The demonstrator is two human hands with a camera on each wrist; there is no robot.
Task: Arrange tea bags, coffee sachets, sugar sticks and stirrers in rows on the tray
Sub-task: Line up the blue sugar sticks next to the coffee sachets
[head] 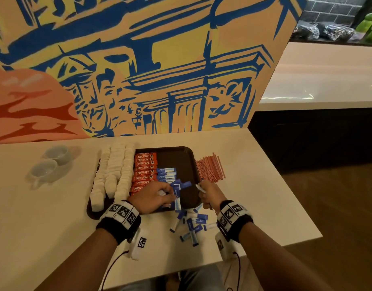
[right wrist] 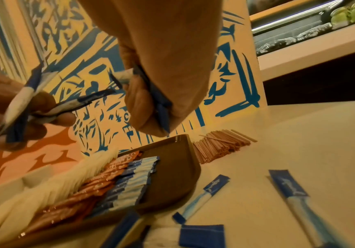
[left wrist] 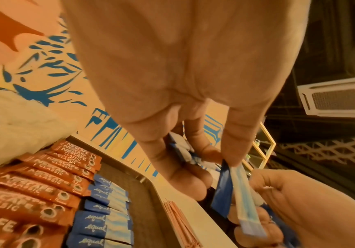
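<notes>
Loose sugar sticks lie on the bench, nearest the viewer.
Beyond them, left hand and right hand each pinch sugar sticks above the tray, which holds rows of tea bags, coffee sachets and sugar sticks; stirrers lie beside its right edge.

You are wearing black wristbands bearing white blocks of square black-and-white markers, with thin dark cables trailing from them.
</notes>
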